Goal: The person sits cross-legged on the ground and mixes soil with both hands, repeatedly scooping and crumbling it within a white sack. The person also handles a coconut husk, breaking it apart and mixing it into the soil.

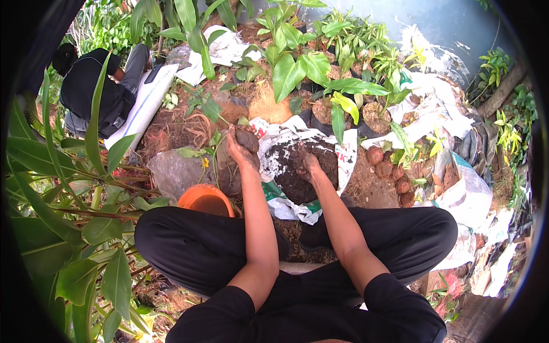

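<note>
A rounded brown clump of soil (247,139) rests in my left hand (237,150), whose fingers curl round its left side. Beside that hand a thin stem with green leaves (211,108) rises; whether it is rooted in the clump I cannot tell. Between my knees a white printed sack (346,157) lies spread out, bearing a heap of dark, loose soil (297,186). My right hand (310,164) is in this heap, its soil-coated fingers bent and closed on some of the soil. The fingertips are partly hidden by the dirt.
An orange pot (207,197) stands by my left knee. Several potted plants (329,111) crowd the far side, before a grey wall (434,28). Round brown clumps (384,166) lie right of the sack. At far left another person (94,86) sits near a white sack (150,100).
</note>
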